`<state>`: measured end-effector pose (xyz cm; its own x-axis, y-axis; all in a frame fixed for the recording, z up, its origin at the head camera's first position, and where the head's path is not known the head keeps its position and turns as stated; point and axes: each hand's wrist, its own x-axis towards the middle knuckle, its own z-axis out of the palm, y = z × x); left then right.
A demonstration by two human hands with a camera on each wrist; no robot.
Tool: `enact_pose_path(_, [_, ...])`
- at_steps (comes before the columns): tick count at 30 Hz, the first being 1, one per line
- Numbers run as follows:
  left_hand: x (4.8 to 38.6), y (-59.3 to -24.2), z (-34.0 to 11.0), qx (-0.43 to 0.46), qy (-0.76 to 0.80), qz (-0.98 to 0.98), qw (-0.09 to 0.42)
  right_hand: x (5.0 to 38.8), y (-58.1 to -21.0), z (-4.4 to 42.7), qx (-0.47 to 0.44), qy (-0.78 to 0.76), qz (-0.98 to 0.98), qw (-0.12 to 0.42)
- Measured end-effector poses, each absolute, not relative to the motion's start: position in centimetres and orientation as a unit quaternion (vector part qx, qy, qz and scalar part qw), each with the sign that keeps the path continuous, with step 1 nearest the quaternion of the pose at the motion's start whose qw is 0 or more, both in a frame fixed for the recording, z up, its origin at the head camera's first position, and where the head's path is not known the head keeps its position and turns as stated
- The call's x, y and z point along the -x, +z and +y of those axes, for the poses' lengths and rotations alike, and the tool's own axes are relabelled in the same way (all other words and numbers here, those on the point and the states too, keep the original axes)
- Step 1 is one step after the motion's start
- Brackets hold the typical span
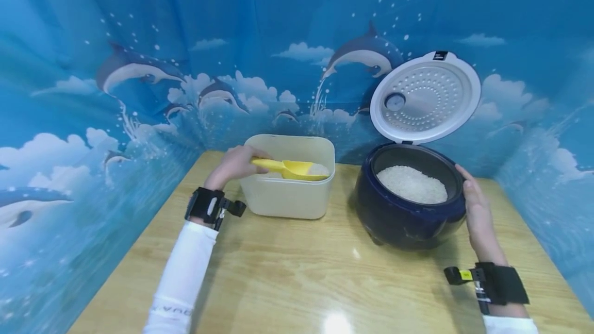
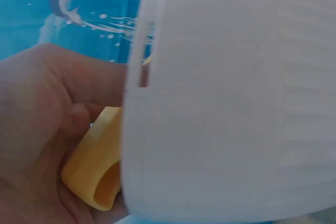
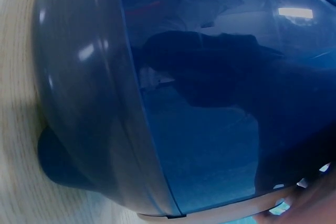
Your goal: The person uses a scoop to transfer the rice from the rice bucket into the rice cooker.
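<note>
My left hand (image 1: pixel 237 163) grips the handle of a yellow scoop (image 1: pixel 297 170), whose bowl lies over the front rim of a cream plastic bin (image 1: pixel 287 200) and carries some rice. In the left wrist view the hollow end of the scoop's handle (image 2: pixel 97 166) shows in the palm, and the bin's wall (image 2: pixel 226 98) hides the rest. A dark blue rice cooker (image 1: pixel 408 226) stands to the right, lid (image 1: pixel 427 97) raised, with white rice (image 1: pixel 413 184) in its pot. Against the cooker's right side rests my right hand (image 1: pixel 478 210); its fingers are mostly outside the right wrist view.
Both containers stand on a wood-grain table (image 1: pixel 297 267), near its back edge. A blue dolphin-print curtain (image 1: pixel 278 40) hangs close behind and along both sides. The raised lid leans back near the curtain.
</note>
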<state>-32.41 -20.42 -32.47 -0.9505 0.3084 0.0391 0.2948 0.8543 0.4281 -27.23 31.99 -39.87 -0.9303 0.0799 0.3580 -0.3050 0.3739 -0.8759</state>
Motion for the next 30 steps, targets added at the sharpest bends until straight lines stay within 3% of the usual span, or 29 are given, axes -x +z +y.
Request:
enact_pose_path(20, [26.8, -32.8, -22.1, -0.077, 0.282, 0.952, -0.094, 27.5, -40.0, 32.2, -0.071, 0.552, -0.814, 0.168])
enact_pose_path(30, [26.7, -34.3, -23.2, -0.048, 0.343, 0.925, -0.156, 27.0, -39.9, 32.1, -0.074, 0.555, -0.811, 0.171])
